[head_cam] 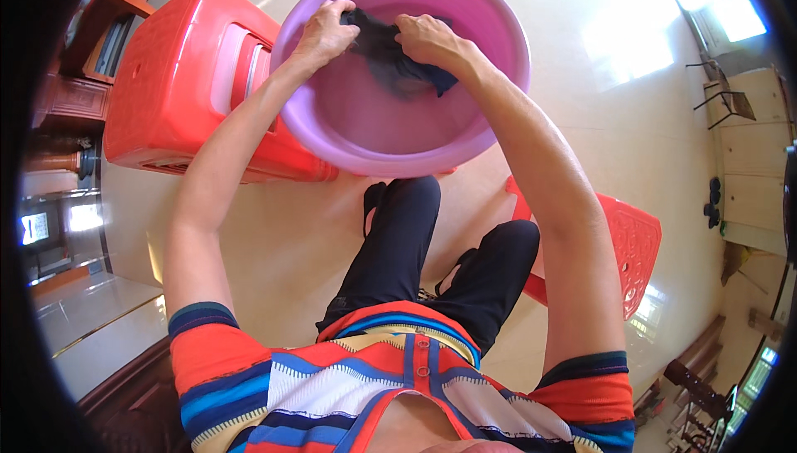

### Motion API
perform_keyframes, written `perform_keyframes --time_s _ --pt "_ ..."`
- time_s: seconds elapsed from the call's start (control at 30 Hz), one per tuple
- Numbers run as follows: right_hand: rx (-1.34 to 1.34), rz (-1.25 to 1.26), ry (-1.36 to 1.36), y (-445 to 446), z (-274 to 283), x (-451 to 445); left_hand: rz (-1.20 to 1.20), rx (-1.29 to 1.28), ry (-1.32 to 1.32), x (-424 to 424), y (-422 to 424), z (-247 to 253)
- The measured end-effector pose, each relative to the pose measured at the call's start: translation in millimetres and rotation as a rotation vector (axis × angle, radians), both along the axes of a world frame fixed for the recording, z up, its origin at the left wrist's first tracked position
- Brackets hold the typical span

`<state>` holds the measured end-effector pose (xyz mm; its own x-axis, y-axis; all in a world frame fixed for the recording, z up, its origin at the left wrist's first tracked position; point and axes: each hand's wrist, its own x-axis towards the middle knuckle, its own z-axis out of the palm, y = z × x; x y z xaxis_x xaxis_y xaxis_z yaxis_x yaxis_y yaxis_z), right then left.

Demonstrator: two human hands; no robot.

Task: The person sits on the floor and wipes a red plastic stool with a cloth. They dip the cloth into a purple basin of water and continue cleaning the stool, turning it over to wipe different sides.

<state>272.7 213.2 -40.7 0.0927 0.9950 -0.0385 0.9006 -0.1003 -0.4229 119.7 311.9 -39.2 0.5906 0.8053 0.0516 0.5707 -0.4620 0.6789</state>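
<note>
In front of my knees stands a large round purple plastic basin with water in its bottom. Over it, my left hand pinches one end of a dark wet cloth, close to the basin's left wall. My right hand grips the same cloth farther right, knuckles up. The cloth's lower part hangs into the water between and below my hands. A dark blue corner shows under my right wrist. What kind of garment or cloth it is, I cannot tell.
Left of the basin is a tall red plastic stool, close against its rim. A lower red plastic stool stands by my right elbow. Wooden furniture lines the far left. A small chair and dark shoes are at the right.
</note>
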Motion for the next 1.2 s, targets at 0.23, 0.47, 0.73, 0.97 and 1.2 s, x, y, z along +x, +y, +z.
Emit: perform_keyframes --time_s 0.23,0.47,0.73,0.97,1.2 --pt "-0.606 0.272 0.106 -6.3 17.7 13.7 -0.284 0.104 0.349 1.5 -6.1 -38.3" --pt "-0.310 -0.213 0.351 17.3 -39.4 52.6 0.107 -0.467 0.606 31.0 -9.8 15.3" --pt "0.191 0.072 -0.104 5.7 -55.6 1.1 0.203 -0.436 0.452 24.3 -13.6 -37.4" --pt "0.037 -0.671 0.752 27.9 -64.1 -19.0 0.653 -1.173 -0.295 35.7 -27.9 -14.3" --pt "0.041 -0.647 1.048 20.2 54.0 -88.5 0.630 -1.470 -0.597 17.7 -24.4 -3.0"
